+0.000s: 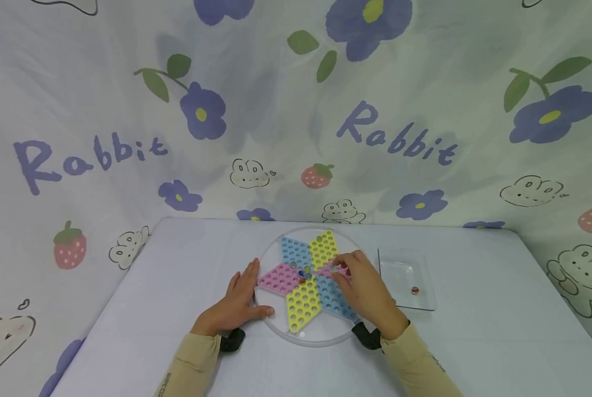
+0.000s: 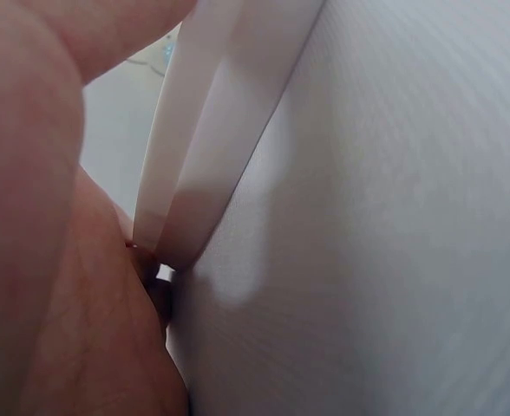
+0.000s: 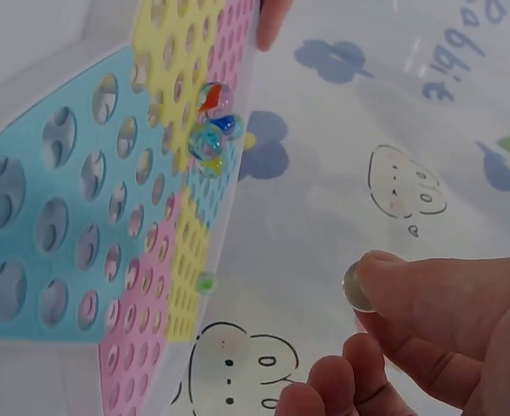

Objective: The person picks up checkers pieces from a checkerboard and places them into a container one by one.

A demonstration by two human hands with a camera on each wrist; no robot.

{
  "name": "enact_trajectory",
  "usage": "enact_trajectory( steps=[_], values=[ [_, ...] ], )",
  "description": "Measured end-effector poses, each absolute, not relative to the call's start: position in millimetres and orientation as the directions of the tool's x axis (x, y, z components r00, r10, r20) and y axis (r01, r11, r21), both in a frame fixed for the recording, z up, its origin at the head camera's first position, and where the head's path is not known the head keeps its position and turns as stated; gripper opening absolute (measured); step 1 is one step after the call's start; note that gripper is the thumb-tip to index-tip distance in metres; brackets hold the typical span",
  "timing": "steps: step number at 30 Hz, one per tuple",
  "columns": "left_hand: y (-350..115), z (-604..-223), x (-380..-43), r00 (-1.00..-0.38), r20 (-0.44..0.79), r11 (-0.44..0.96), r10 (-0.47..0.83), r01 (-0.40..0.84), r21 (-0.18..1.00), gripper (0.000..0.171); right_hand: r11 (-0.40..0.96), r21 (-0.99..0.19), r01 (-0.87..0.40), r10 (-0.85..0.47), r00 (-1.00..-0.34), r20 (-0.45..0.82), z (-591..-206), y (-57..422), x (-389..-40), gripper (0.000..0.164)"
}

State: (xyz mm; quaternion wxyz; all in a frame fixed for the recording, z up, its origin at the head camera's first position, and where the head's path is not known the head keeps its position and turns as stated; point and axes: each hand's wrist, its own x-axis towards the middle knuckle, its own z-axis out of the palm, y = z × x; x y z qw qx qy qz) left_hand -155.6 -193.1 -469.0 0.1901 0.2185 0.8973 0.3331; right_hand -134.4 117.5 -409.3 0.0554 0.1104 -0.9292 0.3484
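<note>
My right hand (image 1: 365, 289) is over the right pink section of the round Chinese checkers board (image 1: 317, 344). Thumb and forefinger pinch a clear, slightly greenish marble (image 3: 354, 289), held off the board in the right wrist view. Near the star's centre sit several marbles, among them a blue one (image 1: 301, 273) and a red-and-clear one (image 3: 214, 100). A green marble (image 3: 206, 282) lies on the far yellow section. With fingers extended, my left hand (image 1: 233, 309) rests against the board's left rim, thumb by the lower left edge; the left wrist view shows it beside the pale rim (image 2: 186, 147).
Right of the board stands a clear square tray (image 1: 416, 309) with one reddish marble (image 1: 415, 290) inside. The white table (image 1: 489, 342) ends at the back against a printed curtain (image 1: 276, 127). Black wrist-camera parts (image 1: 366, 336) sit under both wrists.
</note>
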Motion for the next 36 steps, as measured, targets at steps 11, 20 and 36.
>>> enact_trajectory(
  steps=[11, 20, 36],
  values=[
    [-191.3, -468.8, -152.9, -0.839, -0.188, 0.676, 0.510, 0.256, 0.691, 0.116, 0.745, -0.623, -0.241, -0.165, -0.970, 0.178, -406.1, 129.9, -126.4, 0.023],
    [-191.8, -468.9, -151.7, -0.844, -0.193, 0.681, 0.500, 0.245, 0.690, 0.117, 0.767, -0.594, -0.244, -0.143, -0.967, 0.212, -407.3, 146.0, -121.8, 0.021],
    [-192.1, -469.5, -153.6, -0.844, -0.185, 0.681, 0.503, 0.256, 0.686, 0.116, 0.789, -0.563, -0.249, -0.127, -0.961, 0.246, -411.4, 170.2, -118.5, 0.021]
  ],
)
